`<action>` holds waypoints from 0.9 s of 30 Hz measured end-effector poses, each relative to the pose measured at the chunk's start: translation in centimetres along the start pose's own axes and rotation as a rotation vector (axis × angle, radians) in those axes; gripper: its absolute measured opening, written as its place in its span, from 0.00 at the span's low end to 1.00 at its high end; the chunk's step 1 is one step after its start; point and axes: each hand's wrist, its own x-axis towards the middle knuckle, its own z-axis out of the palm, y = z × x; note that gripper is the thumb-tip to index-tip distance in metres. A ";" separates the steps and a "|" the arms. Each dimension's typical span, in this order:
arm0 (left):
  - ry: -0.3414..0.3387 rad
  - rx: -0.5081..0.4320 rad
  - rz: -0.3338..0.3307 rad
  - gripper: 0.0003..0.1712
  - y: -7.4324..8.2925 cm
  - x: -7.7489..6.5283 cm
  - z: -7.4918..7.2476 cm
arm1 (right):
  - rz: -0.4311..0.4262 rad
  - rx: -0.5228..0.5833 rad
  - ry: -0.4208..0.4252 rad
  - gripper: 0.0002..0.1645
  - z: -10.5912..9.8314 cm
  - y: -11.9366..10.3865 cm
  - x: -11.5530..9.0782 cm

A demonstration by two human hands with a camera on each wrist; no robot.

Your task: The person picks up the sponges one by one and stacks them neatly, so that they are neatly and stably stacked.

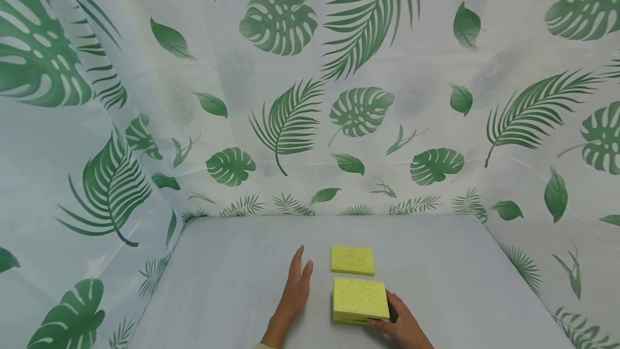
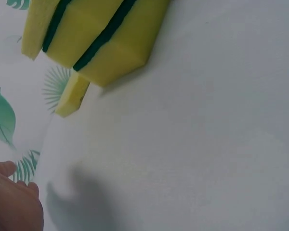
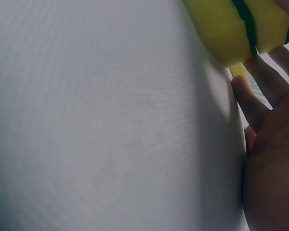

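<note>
A stack of yellow sponges (image 1: 359,296) sits on the table in the head view, with two dark green scouring layers (image 2: 105,36) showing between the yellow ones in the left wrist view. At its right near corner my right hand (image 1: 403,323) holds it, thumb along the front and fingers at the right side. The right wrist view shows fingers (image 3: 261,77) against the stack's side. Left of the stack, my left hand (image 1: 295,288) is apart from it, fingers extended forward and nothing held. Just behind the stack lies a single thin yellow sponge (image 1: 352,259).
The white tabletop (image 1: 232,273) spreads to both sides of the hands. Pale curtains (image 1: 426,123) printed with green leaves enclose it at the back, left and right.
</note>
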 end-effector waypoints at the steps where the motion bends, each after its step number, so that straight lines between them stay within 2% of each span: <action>1: 0.005 0.017 -0.007 0.38 0.1 0.1 -0.1 | -0.002 0.003 0.000 0.57 0.0 0.0 0.0; 6: -0.002 0.096 -0.095 0.41 0.6 0.6 -0.8 | -0.015 0.026 -0.010 0.56 0.0 0.2 0.0; 10: -0.015 0.128 -0.090 0.45 0.6 0.9 -1.0 | -0.011 0.031 -0.013 0.56 0.0 0.2 0.0; 17: -0.049 0.153 -0.135 0.55 0.3 1.6 -1.3 | 0.004 0.027 -0.007 0.56 -0.1 0.2 0.0; 24: -0.069 0.188 -0.140 0.57 0.4 2.6 -1.7 | -0.001 0.035 -0.010 0.55 -0.1 0.2 0.0; 27: -0.095 0.216 -0.114 0.58 0.4 2.9 -1.7 | -0.002 0.035 -0.013 0.55 -0.2 0.2 -0.1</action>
